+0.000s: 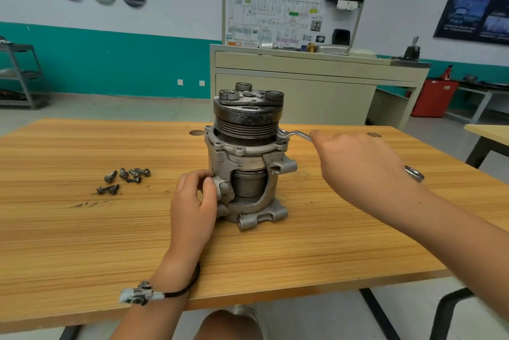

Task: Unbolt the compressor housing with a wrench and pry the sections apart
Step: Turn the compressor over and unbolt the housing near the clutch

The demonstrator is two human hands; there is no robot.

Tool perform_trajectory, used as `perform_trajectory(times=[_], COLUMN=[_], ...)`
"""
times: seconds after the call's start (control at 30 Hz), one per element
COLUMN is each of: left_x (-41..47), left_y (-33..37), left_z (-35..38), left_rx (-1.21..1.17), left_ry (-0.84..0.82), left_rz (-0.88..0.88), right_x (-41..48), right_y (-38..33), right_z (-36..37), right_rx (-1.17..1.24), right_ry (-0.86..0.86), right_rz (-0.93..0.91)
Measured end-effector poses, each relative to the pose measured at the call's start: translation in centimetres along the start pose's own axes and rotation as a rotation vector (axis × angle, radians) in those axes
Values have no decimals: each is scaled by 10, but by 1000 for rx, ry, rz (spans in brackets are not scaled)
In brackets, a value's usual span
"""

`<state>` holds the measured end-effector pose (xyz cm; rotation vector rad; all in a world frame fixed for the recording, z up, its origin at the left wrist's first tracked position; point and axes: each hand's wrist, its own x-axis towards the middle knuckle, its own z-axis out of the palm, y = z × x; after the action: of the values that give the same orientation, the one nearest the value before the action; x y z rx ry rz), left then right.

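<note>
Cast aluminium, dull grey, makes up the compressor housing [249,203], which stands upright on the wooden table [82,243], about midway between its left and right edges and nearer the far edge than the near one. A dark clutch pulley [248,116] sits on top of it. The left hand [192,202] clasps a mounting lug on the housing's left side, thumb and fingers curled round it to steady the unit. The right hand [358,163] grasps the shank of a wrench [296,134], whose far end sits at the right side of the upper flange [242,150]. Its other ring end pokes out behind the hand. About 7 loose bolts [124,178] lie in a cluster well to the left of the housing, towards the table's left edge.

The work looks well advanced, with this flange fastener seemingly among the last. The main risk is the tall, top-heavy unit tipping or turning on the table if the pull on the wrench outruns the left hand's single-lug hold. The wrench end could also slip off if it sits askew, rounding the bolt head and sending the knuckles into the casting. A sideways sweep might scatter the bolts off the table.
</note>
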<state>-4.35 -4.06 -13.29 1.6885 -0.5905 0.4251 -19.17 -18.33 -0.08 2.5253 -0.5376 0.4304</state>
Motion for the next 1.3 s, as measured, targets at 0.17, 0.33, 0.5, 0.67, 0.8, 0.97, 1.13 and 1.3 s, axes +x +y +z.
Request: perform_trajectory(times=[0.17,0.33,0.5,0.67,0.8,0.97,1.13,1.3], left_x=[0,0,0,1,1,0,0,1], left_y=[0,-1,-2,-4,-4,-4,-4,-3], left_z=[0,0,0,1,1,1,1,2], left_rx=[-5,-13,-34,-32,-35,-16,-20,-29], left_ry=[-5,-10,-16,-21,-23,-22,-19,-24], left_rz=[4,5,-9,-13,-12,-5,-5,-19], right_x=[5,8,26,54,76,94,59,19], right_y=[-12,-16,24,43,30,8,27,38], right_z=[-27,-29,-12,14,48,62,53,29], right_rx=[-120,-209,-198,-336,-63,228,637,534], right_ry=[-164,-221,-166,-41,178,281,269,119], right_rz=[-69,-119,-210,-285,-256,-239,5,37])
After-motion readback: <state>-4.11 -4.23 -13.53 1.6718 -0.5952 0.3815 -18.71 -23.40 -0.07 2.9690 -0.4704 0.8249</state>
